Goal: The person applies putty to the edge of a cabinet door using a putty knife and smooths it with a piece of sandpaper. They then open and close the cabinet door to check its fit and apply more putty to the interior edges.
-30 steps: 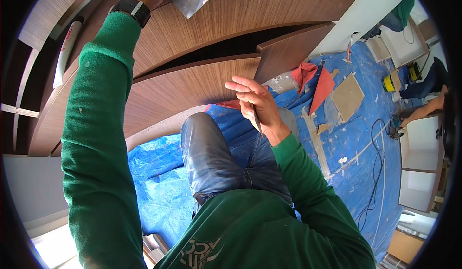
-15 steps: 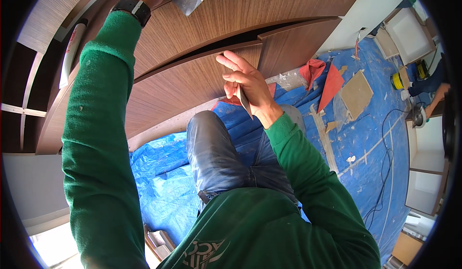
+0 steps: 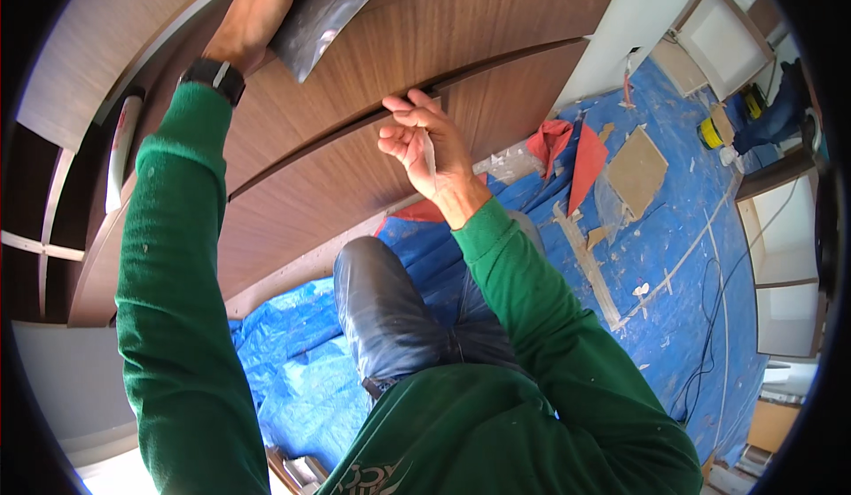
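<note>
My left hand (image 3: 263, 7), with a black watch at the wrist, reaches up to the top edge over the brown wood-grain upper panel (image 3: 496, 7). Its fingertips run out of the picture. Right beside it is a dark grey, shiny sheet (image 3: 332, 16); whether the hand grips it, I cannot tell. My right hand (image 3: 432, 145) is raised before the curved lower panel (image 3: 310, 189), fingers partly curled. Between its palm and fingers sits a thin flat piece (image 3: 429, 151), seen nearly edge-on. Its fingertips are near the dark gap between the two panels.
Blue tarp (image 3: 674, 229) covers the floor, with red cloth (image 3: 585, 163), a tan board (image 3: 638, 176) and black cable (image 3: 709, 344) on it. A white tube (image 3: 120, 158) stands at the left by dark open compartments. White open cabinets (image 3: 789, 256) and another person (image 3: 780, 109) are at the right.
The view has shifted slightly. My right hand has moved left and up with its thin piece, nearer the panel gap. The gap looks narrower. More of my left hand and the grey sheet shows.
</note>
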The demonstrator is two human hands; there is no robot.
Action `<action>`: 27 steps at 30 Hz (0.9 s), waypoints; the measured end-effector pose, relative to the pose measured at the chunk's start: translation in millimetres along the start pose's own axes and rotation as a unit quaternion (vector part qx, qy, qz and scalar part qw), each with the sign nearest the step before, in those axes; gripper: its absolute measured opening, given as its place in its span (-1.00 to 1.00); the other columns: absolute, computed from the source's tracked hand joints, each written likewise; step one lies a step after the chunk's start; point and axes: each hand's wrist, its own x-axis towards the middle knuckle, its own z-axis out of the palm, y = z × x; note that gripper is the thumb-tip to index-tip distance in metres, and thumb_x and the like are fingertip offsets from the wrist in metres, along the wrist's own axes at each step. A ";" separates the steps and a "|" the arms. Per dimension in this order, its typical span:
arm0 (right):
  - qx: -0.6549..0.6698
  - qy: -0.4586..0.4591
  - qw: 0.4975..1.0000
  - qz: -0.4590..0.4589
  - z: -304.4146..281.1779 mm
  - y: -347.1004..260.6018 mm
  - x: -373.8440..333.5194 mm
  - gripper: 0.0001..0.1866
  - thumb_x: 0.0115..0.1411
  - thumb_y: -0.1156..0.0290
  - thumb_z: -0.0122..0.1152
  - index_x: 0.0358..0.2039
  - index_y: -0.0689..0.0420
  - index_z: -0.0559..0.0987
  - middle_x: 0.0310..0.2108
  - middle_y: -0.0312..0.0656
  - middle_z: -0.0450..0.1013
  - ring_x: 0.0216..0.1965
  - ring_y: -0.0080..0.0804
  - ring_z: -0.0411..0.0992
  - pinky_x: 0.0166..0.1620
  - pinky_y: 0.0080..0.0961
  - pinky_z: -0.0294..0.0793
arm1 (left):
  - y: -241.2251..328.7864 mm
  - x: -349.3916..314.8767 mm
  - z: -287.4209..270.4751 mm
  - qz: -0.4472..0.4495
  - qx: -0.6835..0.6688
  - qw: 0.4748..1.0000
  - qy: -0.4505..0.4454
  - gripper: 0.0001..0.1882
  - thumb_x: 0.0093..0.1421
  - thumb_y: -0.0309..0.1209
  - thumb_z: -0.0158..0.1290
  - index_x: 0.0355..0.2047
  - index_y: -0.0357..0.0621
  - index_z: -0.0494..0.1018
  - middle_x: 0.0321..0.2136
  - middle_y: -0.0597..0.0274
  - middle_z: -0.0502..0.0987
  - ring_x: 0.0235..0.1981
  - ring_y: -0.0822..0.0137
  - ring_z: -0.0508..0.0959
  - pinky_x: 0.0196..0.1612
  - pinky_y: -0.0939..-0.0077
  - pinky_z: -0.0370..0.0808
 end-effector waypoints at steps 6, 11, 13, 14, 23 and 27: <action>0.066 0.023 0.997 -0.020 4.5 -9.7 17.5 -0.77 0.16 0.56 0.22 -0.21 0.10 0.37 -0.31 -0.19 0.45 -0.29 -0.21 0.62 -0.18 -0.26 0.72 | 9.6 -1.0 0.8 -0.020 -0.036 0.999 -0.004 -0.32 0.34 0.07 0.12 0.14 -0.34 0.49 -0.01 0.07 0.61 -0.08 0.34 0.59 0.05 0.44 0.48; 0.119 0.033 0.992 -0.008 3.7 -15.4 23.7 -0.88 0.15 0.57 0.29 -0.41 0.12 0.49 -0.38 -0.15 0.55 -0.27 -0.14 0.65 -0.15 -0.27 0.74 | 24.5 -5.4 12.2 -0.040 -0.107 0.993 0.042 -0.37 0.32 0.02 0.18 0.12 -0.33 0.51 -0.07 0.06 0.64 -0.12 0.30 0.62 0.01 0.41 0.52; 0.124 0.052 0.991 -0.004 13.0 -11.7 24.2 -0.86 0.14 0.57 0.27 -0.39 0.10 0.46 -0.44 -0.19 0.52 -0.36 -0.21 0.64 -0.25 -0.41 0.73 | 26.0 -3.4 0.3 -0.080 -0.091 0.993 0.015 -0.38 0.30 0.05 0.19 0.08 -0.29 0.53 -0.12 0.10 0.64 -0.17 0.32 0.60 -0.03 0.41 0.49; 0.121 0.042 0.992 -0.003 10.1 -9.7 24.1 -0.87 0.14 0.57 0.28 -0.39 0.11 0.47 -0.44 -0.20 0.52 -0.37 -0.23 0.63 -0.26 -0.40 0.72 | 22.1 -2.8 -3.7 -0.103 -0.089 0.991 -0.005 -0.38 0.28 0.08 0.22 0.04 -0.26 0.55 -0.14 0.14 0.64 -0.18 0.34 0.58 -0.05 0.41 0.47; 0.093 0.059 0.994 -0.011 -0.4 -10.4 6.3 -0.77 0.11 0.51 0.32 -0.25 -0.02 0.49 -0.41 -0.38 0.50 -0.53 -0.43 0.47 -0.41 -0.47 0.44 | 20.2 -2.3 -1.5 -0.107 -0.079 0.991 -0.007 -0.37 0.32 0.10 0.15 0.01 -0.30 0.55 -0.21 0.09 0.65 -0.30 0.35 0.61 -0.20 0.43 0.53; 0.099 0.051 0.994 -0.009 -0.5 -13.2 -14.8 -0.75 0.12 0.51 0.29 -0.18 0.02 0.50 -0.32 -0.40 0.50 -0.54 -0.50 0.42 -0.41 -0.50 0.38 | 17.7 -1.0 -0.8 -0.077 -0.094 0.993 0.008 -0.42 0.34 0.05 0.14 0.08 -0.23 0.52 -0.14 0.16 0.62 -0.20 0.36 0.59 -0.12 0.42 0.52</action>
